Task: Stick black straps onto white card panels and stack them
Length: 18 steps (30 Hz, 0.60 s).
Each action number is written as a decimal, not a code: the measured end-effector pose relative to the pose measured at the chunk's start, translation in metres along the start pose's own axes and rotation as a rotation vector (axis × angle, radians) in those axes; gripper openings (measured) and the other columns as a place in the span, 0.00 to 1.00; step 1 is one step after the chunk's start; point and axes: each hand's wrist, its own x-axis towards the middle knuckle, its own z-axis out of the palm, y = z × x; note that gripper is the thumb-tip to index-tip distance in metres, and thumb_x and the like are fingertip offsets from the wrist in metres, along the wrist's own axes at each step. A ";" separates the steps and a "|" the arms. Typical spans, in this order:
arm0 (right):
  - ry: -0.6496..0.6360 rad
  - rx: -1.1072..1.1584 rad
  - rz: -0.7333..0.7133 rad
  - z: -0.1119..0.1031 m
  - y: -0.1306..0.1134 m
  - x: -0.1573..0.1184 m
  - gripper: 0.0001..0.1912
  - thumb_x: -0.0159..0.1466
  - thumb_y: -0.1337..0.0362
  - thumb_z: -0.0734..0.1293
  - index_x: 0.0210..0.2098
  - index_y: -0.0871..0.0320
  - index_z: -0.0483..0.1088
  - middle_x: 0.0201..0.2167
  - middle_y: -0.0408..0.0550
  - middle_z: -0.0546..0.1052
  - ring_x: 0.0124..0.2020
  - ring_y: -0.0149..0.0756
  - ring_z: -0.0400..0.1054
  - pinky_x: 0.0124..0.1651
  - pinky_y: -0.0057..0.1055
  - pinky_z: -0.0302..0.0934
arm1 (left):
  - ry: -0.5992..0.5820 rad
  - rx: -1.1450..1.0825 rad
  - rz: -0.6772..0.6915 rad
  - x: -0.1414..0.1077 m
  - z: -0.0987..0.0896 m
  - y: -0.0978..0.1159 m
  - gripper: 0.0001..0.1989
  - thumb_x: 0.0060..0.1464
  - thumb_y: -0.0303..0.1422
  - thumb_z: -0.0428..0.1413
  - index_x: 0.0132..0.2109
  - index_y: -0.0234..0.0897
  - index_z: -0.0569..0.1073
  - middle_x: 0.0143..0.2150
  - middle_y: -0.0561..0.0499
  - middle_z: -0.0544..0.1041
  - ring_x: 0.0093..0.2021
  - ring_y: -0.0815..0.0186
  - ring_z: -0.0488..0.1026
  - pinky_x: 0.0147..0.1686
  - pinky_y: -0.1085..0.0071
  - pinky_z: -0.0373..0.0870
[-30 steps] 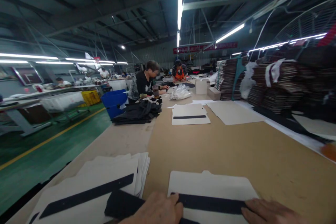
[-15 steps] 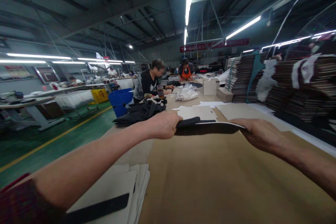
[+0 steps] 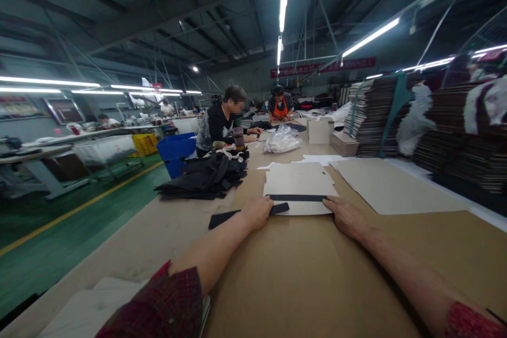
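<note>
A light board (image 3: 301, 207) with a black strip (image 3: 299, 198) across it lies at the near edge of a pile of pale boards (image 3: 299, 177). My left hand (image 3: 257, 212) is closed on a second black strip (image 3: 224, 218), which sticks out on both sides of it, and its fingertips touch the left end of the strip on the board. My right hand (image 3: 347, 216) grips the board's right edge, its fingers at the strip's right end. Another pale stack (image 3: 95, 306) lies at the lower left, partly behind my left sleeve.
Black fabric pieces (image 3: 206, 175) lie on the table's left edge, beside a blue bin (image 3: 176, 153). A clear plastic bag (image 3: 282, 140), cardboard box (image 3: 344, 143) and large pale sheet (image 3: 400, 185) lie farther off. Two people work at the far end.
Both hands have moved closer together and lowered the board from above the table onto the pile. The strip across it now faces up, and the view has shifted slightly.
</note>
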 end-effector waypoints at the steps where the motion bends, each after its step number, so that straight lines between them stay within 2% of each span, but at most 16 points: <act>1: -0.006 0.009 0.005 0.007 0.000 -0.002 0.29 0.62 0.76 0.54 0.59 0.59 0.70 0.62 0.58 0.70 0.60 0.47 0.66 0.61 0.44 0.62 | -0.010 -0.010 -0.001 0.000 0.006 0.000 0.17 0.56 0.25 0.54 0.53 0.36 0.71 0.59 0.38 0.72 0.55 0.53 0.74 0.54 0.59 0.72; 5: -0.017 0.053 -0.019 0.010 0.002 -0.005 0.31 0.60 0.76 0.54 0.60 0.60 0.69 0.63 0.59 0.69 0.62 0.47 0.64 0.64 0.45 0.59 | -0.052 -0.037 0.010 0.002 0.011 -0.004 0.20 0.54 0.25 0.56 0.55 0.37 0.71 0.62 0.38 0.70 0.57 0.52 0.73 0.56 0.58 0.71; 9: -0.028 0.105 -0.013 0.005 0.001 -0.004 0.30 0.61 0.75 0.53 0.62 0.64 0.67 0.64 0.62 0.66 0.64 0.49 0.62 0.65 0.46 0.57 | -0.081 -0.045 0.018 0.002 0.005 -0.005 0.23 0.52 0.24 0.58 0.56 0.37 0.70 0.62 0.37 0.70 0.59 0.50 0.71 0.58 0.57 0.69; 13: -0.037 0.151 -0.003 0.001 0.001 -0.008 0.33 0.60 0.75 0.56 0.65 0.62 0.63 0.67 0.60 0.63 0.67 0.46 0.58 0.67 0.42 0.54 | -0.114 -0.043 0.036 -0.003 -0.004 -0.005 0.28 0.50 0.22 0.58 0.59 0.39 0.69 0.66 0.38 0.66 0.61 0.50 0.69 0.58 0.57 0.69; 16: -0.028 0.173 0.025 -0.008 0.015 -0.016 0.41 0.54 0.76 0.61 0.68 0.61 0.57 0.70 0.55 0.59 0.69 0.41 0.52 0.69 0.36 0.49 | -0.119 -0.038 0.050 -0.003 -0.019 -0.003 0.30 0.46 0.22 0.58 0.58 0.38 0.70 0.65 0.37 0.68 0.60 0.48 0.71 0.56 0.57 0.71; 18: 0.006 0.172 0.096 -0.014 0.037 -0.027 0.43 0.53 0.76 0.62 0.69 0.62 0.55 0.70 0.54 0.57 0.70 0.40 0.50 0.70 0.34 0.46 | -0.078 -0.039 0.045 0.001 -0.030 0.004 0.24 0.49 0.22 0.55 0.55 0.35 0.72 0.60 0.35 0.72 0.57 0.47 0.73 0.53 0.55 0.73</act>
